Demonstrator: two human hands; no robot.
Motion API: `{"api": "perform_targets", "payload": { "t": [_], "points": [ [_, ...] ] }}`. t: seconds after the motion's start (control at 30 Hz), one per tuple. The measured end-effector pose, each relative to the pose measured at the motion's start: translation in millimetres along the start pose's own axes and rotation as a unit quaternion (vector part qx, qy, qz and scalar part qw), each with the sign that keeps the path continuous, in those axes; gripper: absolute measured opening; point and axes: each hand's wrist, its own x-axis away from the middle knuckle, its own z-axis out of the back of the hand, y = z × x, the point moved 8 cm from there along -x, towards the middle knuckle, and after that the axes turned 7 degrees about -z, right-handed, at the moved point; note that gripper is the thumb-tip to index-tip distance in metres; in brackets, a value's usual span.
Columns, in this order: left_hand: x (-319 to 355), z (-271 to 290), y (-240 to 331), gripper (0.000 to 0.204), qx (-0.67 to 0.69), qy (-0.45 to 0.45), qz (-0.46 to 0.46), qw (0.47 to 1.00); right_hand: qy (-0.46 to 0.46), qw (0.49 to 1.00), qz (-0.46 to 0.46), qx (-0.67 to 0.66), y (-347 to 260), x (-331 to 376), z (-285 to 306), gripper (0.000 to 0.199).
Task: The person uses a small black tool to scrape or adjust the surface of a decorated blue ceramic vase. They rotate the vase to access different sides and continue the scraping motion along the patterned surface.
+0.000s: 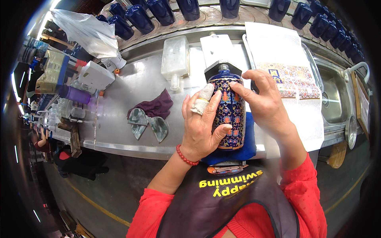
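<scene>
A dark blue bottle (234, 115) with an ornate floral pattern and a clear neck lies neck-away in front of me. Beneath its near end is a blue cloth (250, 139). My left hand (201, 126) rests along the bottle's left side, fingers stretched out and thumb on the pattern. One of its fingers wears a pale wrap (200, 104) with a yellow band. At the bottle's upper right, the thumb tip of my right hand (264, 97) touches the patterned surface; its other fingers are bent and apart. Past the neck, a dark angular block (211, 70) is partly hidden.
Left of the bottle lie a purple cloth (160, 105) and grey-green patterned pieces (139, 119). A clear square bottle (174, 59) lies beyond. Patterned sheets (293, 75) cover the right side beside a sink (333, 99). Blue bottles (160, 12) line the far conveyor.
</scene>
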Motion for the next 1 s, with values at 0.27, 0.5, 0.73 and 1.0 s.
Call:
{"api": "perform_targets", "payload": {
  "t": [0.27, 0.5, 0.73, 1.0],
  "points": [
    [0, -1, -1, 0.078, 0.006, 0.006, 0.004, 1.000, 0.014, 1.000, -0.011, -0.021, 5, 0, 3, 0.049],
    [-22, 6, -4, 0.066, -0.033, -0.010, -0.031, 0.999, 0.023, 0.999, -0.029, -0.036, 12, 4, 8, 0.054],
    [-54, 14, 1, 0.054, -0.223, -0.070, -0.153, 0.960, 0.023, 0.997, -0.051, -0.056, 20, 24, 13, 0.055],
    [-64, 21, 11, 0.048, -0.278, -0.065, -0.218, 0.933, 0.026, 0.994, -0.065, -0.080, 22, 36, 6, 0.056]
  ]
}}
